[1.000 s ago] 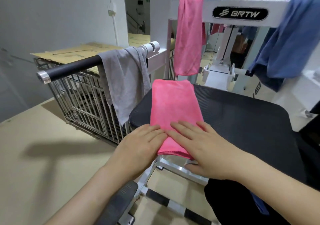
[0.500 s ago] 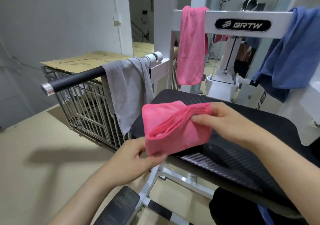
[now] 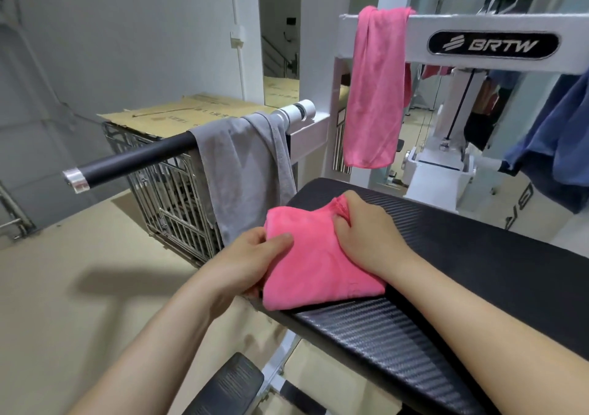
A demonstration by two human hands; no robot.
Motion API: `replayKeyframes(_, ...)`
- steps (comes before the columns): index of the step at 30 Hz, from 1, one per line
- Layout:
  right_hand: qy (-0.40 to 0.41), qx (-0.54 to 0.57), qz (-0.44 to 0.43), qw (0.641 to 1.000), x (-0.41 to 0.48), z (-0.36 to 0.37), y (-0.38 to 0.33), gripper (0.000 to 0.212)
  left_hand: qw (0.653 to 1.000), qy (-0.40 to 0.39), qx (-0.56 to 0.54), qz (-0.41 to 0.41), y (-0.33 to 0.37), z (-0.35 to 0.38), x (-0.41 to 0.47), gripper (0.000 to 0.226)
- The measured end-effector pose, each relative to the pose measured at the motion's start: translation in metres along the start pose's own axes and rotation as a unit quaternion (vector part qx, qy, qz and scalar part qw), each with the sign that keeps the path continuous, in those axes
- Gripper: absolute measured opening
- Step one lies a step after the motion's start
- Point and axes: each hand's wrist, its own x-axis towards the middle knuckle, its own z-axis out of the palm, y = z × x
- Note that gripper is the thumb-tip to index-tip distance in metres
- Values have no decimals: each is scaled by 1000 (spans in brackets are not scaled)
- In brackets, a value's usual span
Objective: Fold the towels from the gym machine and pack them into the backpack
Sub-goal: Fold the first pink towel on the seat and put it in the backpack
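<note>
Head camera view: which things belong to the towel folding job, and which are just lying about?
Job: folded pink towel, gripped by left hand and right hand; hanging pink towel; grey towel; blue towel.
Lying about: wire cage; cardboard.

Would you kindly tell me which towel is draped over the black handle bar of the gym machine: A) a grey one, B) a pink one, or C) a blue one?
A: the grey towel hangs over the black handle bar; the hanging pink towel is on the white crossbeam.

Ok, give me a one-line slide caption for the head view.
Left hand and right hand grip the folded pink towel on the black bench; a grey towel hangs beside.
</note>
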Motion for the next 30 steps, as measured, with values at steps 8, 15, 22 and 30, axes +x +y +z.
replayKeyframes(8,-18,-47,-62,997,1,6,-2,4,955,226,158,109,6,3,37,21)
replayKeyframes(15,8,-59,-24,998,1,12,-2,44,889,240,358,155,6,9,40,24)
replayKeyframes(22,70,-268,-89,957,-1,18,-4,40,884,183,407,135,-2,-3,39,32)
replayKeyframes(30,-226,-212,-121,943,19,-17,-29,37,850,167,331,373,-7,5,26,36)
